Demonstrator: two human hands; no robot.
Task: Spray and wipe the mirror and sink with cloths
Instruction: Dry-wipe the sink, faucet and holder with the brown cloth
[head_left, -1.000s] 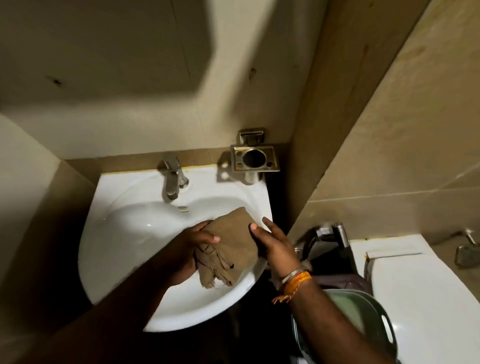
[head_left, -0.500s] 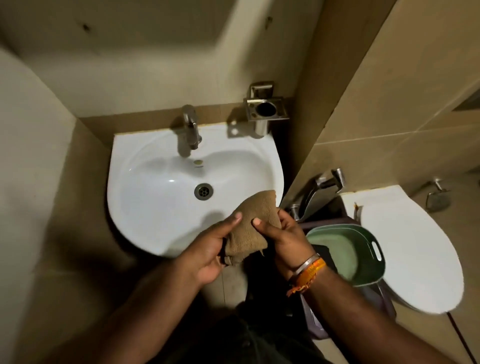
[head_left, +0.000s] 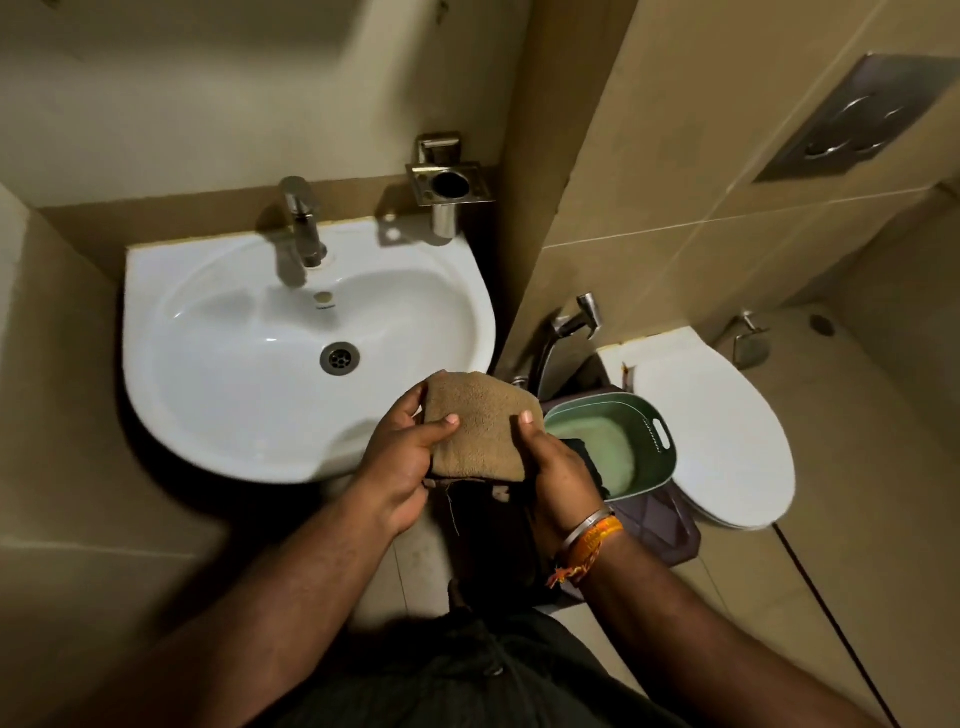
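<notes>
A folded brown cloth (head_left: 480, 423) is held in front of the white sink's (head_left: 208, 415) near right rim, above the floor. My left hand (head_left: 400, 457) grips its left edge, thumb on top. My right hand (head_left: 558, 467) pinches its right edge, with bracelets on the wrist. The sink bowl lies bare, with a metal drain (head_left: 340, 357) and a chrome tap (head_left: 304, 228) at the back. No mirror or spray bottle shows.
A green basket (head_left: 644, 415) sits on a purple stool (head_left: 670, 525) right of my hands, something dark inside. A white toilet (head_left: 727, 431) stands further right, a hand sprayer (head_left: 569, 327) on the wall. A steel holder (head_left: 449, 184) hangs above the sink.
Both hands have lifted the cloth out of the sink bowl and drawn it back toward me, folding it flatter. The view has tilted down, showing the whole sink and toilet.
</notes>
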